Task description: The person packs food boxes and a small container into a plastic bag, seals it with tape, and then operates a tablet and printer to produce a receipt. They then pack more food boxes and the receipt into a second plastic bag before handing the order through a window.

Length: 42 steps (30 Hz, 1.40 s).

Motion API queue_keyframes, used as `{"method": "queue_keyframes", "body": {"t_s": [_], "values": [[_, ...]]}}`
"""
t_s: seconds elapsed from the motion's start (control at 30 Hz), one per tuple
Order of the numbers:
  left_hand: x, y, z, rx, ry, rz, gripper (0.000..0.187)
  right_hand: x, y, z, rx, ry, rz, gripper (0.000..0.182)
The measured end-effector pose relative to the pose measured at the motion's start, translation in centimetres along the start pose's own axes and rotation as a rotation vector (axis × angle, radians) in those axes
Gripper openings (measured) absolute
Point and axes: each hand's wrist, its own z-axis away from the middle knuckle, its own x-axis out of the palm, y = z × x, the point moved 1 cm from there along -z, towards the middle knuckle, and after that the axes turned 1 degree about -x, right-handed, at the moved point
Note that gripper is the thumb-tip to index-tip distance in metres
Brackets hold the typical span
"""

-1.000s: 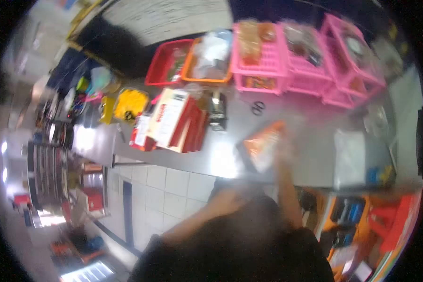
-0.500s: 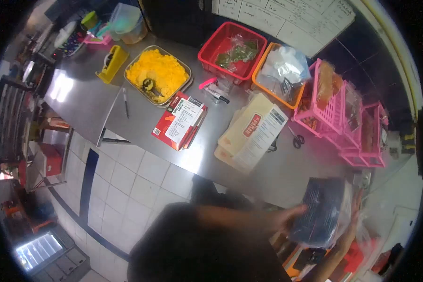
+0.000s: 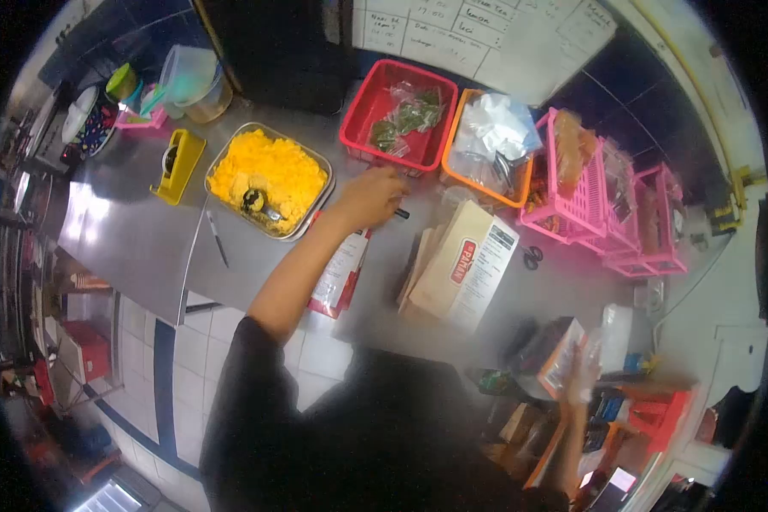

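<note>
My left hand (image 3: 371, 198) reaches over the steel table beside the red basket (image 3: 347, 128). Its fingers are curled down, hiding what they may hold; a black marker end (image 3: 402, 213) shows just beside them. Below the forearm lies a red box (image 3: 337, 286) with a white label, partly covered. At the lower right, my right hand (image 3: 582, 375) is blurred and grips the side of a dark package (image 3: 533, 346) with an orange-and-white face (image 3: 561, 358), at the table's near edge. Flat cream cartons (image 3: 452, 264) marked "Patin" lie between the hands.
A tray of yellow shredded food (image 3: 269, 175) with a scoop stands at left, near a yellow tape dispenser (image 3: 179, 166) and a pen (image 3: 218, 239). An orange basket (image 3: 525, 192), pink racks (image 3: 584, 213) and scissors (image 3: 532, 256) are at right.
My left hand has let go of the dark package and moved up and left to the marker. The package now shows its orange-and-white face, with my right hand on it. The view has shifted.
</note>
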Motion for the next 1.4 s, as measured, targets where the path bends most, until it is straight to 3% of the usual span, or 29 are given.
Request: {"method": "queue_keyframes", "body": {"t_s": [0.03, 0.1, 0.13, 0.2, 0.23, 0.3, 0.43, 0.5, 0.53, 0.6, 0.63, 0.7, 0.83, 0.9, 0.97, 1.0, 1.1, 1.13, 1.2, 1.3, 1.37, 1.4], "values": [[0.8, 0.1, -0.9, 0.017, -0.002, -0.003, 0.025, 3.0, 1.6, 0.1, 0.058, 0.053, -0.088, 0.051], [2.0, 0.5, -2.4, 0.044, -0.248, -0.177, 0.028, 7.3, 4.1, -0.1, 0.161, 0.116, -0.25, 0.053], [2.6, 0.6, -2.8, 0.056, -0.254, -0.185, 0.028, 9.0, 5.2, -0.4, 0.195, 0.137, -0.338, 0.055], [3.5, 1.0, -3.5, 0.027, -0.456, -0.365, 0.031, 11.4, 7.2, -0.5, 0.191, 0.213, -0.69, 0.059], [3.3, 1.6, -4.0, 0.047, -0.465, -0.376, 0.031, 11.6, 6.9, -0.1, 0.206, 0.228, -0.701, 0.059], [3.0, 2.4, -4.6, -0.207, -0.643, -0.349, 0.034, 11.4, 6.4, 0.4, 0.204, 0.255, -0.669, 0.06], [3.7, 2.1, -5.0, -0.229, -0.604, -0.379, 0.029, 9.9, 3.9, -0.2, 0.163, 0.269, -0.594, 0.064], [2.7, 2.2, -4.5, 0.06, -0.315, -0.368, 0.024, 9.9, 3.8, -0.5, 0.148, 0.292, -0.508, 0.065], [2.6, 1.5, -4.4, 0.063, -0.319, -0.374, 0.024, 10.1, 3.8, -0.3, 0.137, 0.316, -0.415, 0.065], [3.0, 0.4, -4.7, 0.342, -0.364, -0.343, 0.02, 11.0, 4.9, -0.2, 0.136, 0.337, -0.397, 0.062], [3.2, 0.4, -5.2, 0.348, -0.365, -0.343, 0.02, 10.8, 4.6, -0.3, 0.129, 0.359, -0.373, 0.058], [3.9, 0.4, -6.2, 0.004, -0.611, -0.414, 0.015, 10.7, 3.9, -0.7, 0.112, 0.418, -0.425, 0.054], [6.0, -2.7, -6.3, 0.065, -0.584, -0.428, 0.011, 11.1, 5.0, -0.5, 0.062, 0.441, -0.412, 0.041], [6.4, -3.7, -6.0, 0.095, -0.534, -0.368, 0.014, 10.4, 3.9, -0.3, 0.064, 0.474, -0.569, 0.04], [6.0, -3.6, -5.8, 0.082, -0.516, -0.351, 0.015, 9.6, 3.2, -0.1, 0.021, 0.381, -0.278, 0.041], [5.7, -3.6, -5.7, 0.061, -0.492, -0.33, 0.016, 9.9, 3.2, -0.2, 0.027, 0.382, -0.281, 0.041], [6.2, -5.1, -5.3, -0.01, -0.436, -0.217, 0.016, 10.5, 4.0, -0.6, 0.08, 0.455, -0.487, 0.043], [5.9, -4.8, -5.2, -0.008, -0.441, -0.218, 0.016, 10.4, 4.3, -0.5, 0.054, 0.447, -0.374, 0.04], [4.6, -3.2, -4.8, -0.095, -0.172, -0.166, 0.013, 9.7, 3.5, -0.3, 0.037, 0.437, -0.259, 0.037], [3.4, -2.2, -4.6, -0.084, -0.087, -0.144, 0.013, 8.1, 1.1, -0.4, 0.216, 0.406, -0.193, 0.032], [4.3, -2.6, -4.4, -0.109, -0.152, -0.164, 0.013, 9.0, 1.8, -0.3, 0.131, 0.404, 0.275, 0.033], [4.7, -2.9, -4.2, -0.147, -0.21, -0.189, 0.014, 9.4, 2.2, -0.2, 0.178, 0.45, 0.223, 0.034]]}}
